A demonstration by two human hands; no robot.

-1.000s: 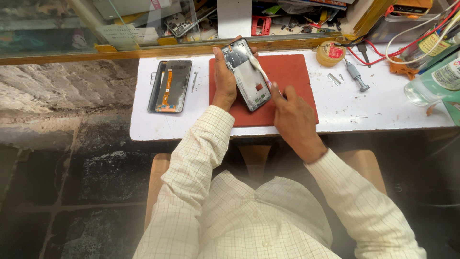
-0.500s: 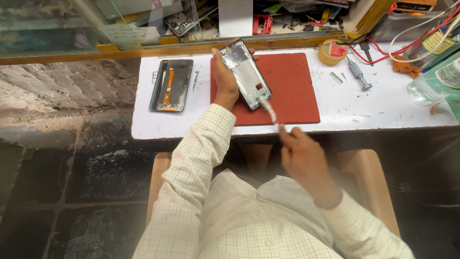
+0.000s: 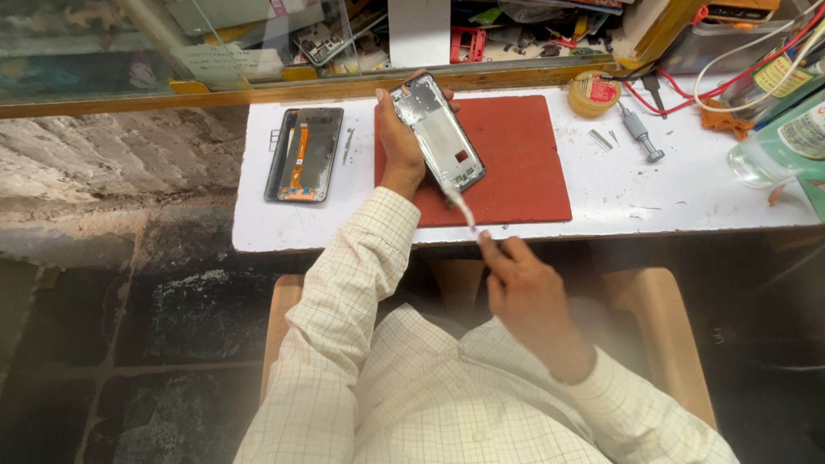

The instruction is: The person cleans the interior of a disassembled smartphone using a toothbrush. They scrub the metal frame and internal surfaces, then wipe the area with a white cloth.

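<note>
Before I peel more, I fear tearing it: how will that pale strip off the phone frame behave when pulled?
The strip looks thin and floppy, stretched between the phone frame and the right hand. It is probably light and may snap if yanked.

- We see a second opened phone [image 3: 304, 155] lying flat on the white table [image 3: 687, 198], left of the red mat [image 3: 524, 163].
- We see a round yellow tin [image 3: 595, 93] near a small screwdriver [image 3: 641, 134].
- Red and white wires [image 3: 730, 60] trail beside a clear bottle [image 3: 778, 142].
</note>
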